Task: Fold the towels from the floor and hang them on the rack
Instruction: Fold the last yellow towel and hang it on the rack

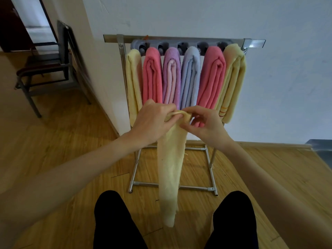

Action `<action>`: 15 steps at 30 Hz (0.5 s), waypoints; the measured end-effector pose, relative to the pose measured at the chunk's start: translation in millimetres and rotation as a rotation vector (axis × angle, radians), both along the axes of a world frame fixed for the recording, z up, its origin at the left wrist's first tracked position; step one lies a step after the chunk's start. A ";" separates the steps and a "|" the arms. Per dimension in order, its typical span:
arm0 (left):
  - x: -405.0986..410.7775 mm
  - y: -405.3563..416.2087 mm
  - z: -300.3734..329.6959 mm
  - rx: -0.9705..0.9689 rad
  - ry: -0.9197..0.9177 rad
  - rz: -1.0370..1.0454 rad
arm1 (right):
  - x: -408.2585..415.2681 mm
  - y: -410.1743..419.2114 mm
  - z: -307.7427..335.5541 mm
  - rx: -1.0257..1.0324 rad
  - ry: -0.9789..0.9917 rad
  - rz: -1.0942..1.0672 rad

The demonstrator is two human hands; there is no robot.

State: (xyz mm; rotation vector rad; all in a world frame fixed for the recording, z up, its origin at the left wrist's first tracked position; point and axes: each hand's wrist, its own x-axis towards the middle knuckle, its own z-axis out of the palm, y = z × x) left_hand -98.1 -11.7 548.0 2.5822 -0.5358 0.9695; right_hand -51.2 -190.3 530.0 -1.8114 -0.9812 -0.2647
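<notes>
At the far left a dark metal-framed chair (pixel 48 69) stands on the wooden floor (pixel 53 150) beside a doorway, well apart from the work. Against the white wall (pixel 269 87) stands the metal rack (pixel 181 39), its top bar carrying six folded towels side by side: a pale yellow towel (pixel 133 81), a pink towel (pixel 152 76), a purple towel (pixel 171 78), a light blue towel (pixel 190 76), a second pink towel (pixel 212 78) and a yellow striped towel (pixel 233 81) with orange bands near its lower end. In front of them, the left hand (pixel 152 121) and the right hand (pixel 206 124) meet, both pinched closed on the bunched top edge of a loose yellow towel (pixel 171 168), which hangs straight down between the person's black-clad knees (pixel 111 221), covering part of the rack's base frame. The hands hide the lower ends of the middle towels. No writing or label is readable anywhere.
</notes>
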 end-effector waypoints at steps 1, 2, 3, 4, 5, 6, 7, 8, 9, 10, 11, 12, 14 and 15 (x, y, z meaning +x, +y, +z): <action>0.9 -1.3 2.2 -0.007 -0.006 0.003 | 0.6 1.3 -0.1 0.022 -0.010 -0.024; 1.6 -2.5 4.5 -0.006 -0.016 0.009 | 0.8 2.8 0.0 0.044 -0.004 -0.042; 2.5 -3.3 6.5 0.009 -0.031 0.019 | 1.1 4.4 0.4 0.064 0.010 -0.060; 3.3 -4.0 8.0 0.031 -0.052 0.029 | 1.5 5.8 1.3 0.076 0.021 -0.082; 3.8 -3.8 8.9 0.050 -0.076 0.031 | 2.3 7.2 2.1 0.083 0.023 -0.109; 3.9 -3.3 9.5 0.058 -0.097 0.024 | 3.2 8.3 3.0 0.092 0.020 -0.134; 4.3 -1.7 9.2 0.051 -0.109 0.011 | 4.0 9.6 4.0 0.105 0.019 -0.156; 4.3 0.2 8.0 0.035 -0.109 -0.007 | 4.3 11.0 5.5 0.122 0.025 -0.174; 3.7 2.5 5.0 0.010 -0.099 -0.022 | 4.7 12.4 6.7 0.139 0.036 -0.190; 1.7 4.8 0.6 -0.028 -0.084 -0.031 | 5.0 14.1 7.8 0.153 0.052 -0.199; -1.3 7.8 -6.7 -0.077 -0.069 -0.032 | 4.9 15.9 8.5 0.163 0.073 -0.201; -6.1 10.5 -15.6 -0.146 -0.053 -0.022 | 4.7 18.1 8.3 0.165 0.095 -0.201; -15.5 16.6 -42.5 -0.321 0.074 0.008 | 2.9 22.3 6.0 0.160 0.121 -0.191; -19.5 19.7 -59.5 -0.402 0.192 0.028 | 1.6 24.2 3.9 0.155 0.132 -0.183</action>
